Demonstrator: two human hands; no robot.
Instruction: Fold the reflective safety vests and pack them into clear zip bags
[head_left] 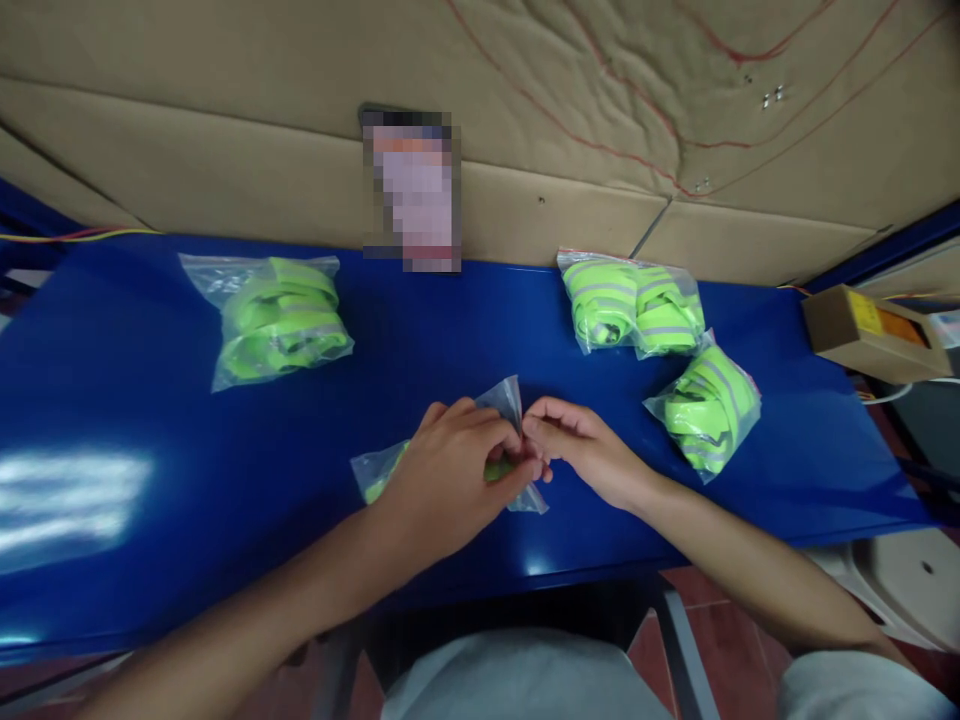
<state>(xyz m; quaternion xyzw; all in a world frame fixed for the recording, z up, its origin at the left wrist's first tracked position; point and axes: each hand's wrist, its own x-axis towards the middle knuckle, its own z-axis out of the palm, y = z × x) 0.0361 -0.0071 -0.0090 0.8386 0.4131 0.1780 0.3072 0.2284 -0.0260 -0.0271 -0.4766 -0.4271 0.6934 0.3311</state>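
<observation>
A clear plastic bag (pixel 510 400) with a neon green reflective band inside lies on the blue table (pixel 150 420) near its front edge. My left hand (pixel 450 470) lies over the bag, fingers curled and pinching its open end. My right hand (pixel 585 445) meets it from the right, fingertips pinched on the same bag edge. Most of the bag's contents are hidden under my left hand.
A filled bag of green bands (pixel 281 320) lies at the left back. Two filled bags (pixel 634 310) sit at the right back, another (pixel 709 405) just in front of them. A cardboard wall (pixel 225 150) rises behind the table. A small cardboard box (pixel 862 330) stands at the far right.
</observation>
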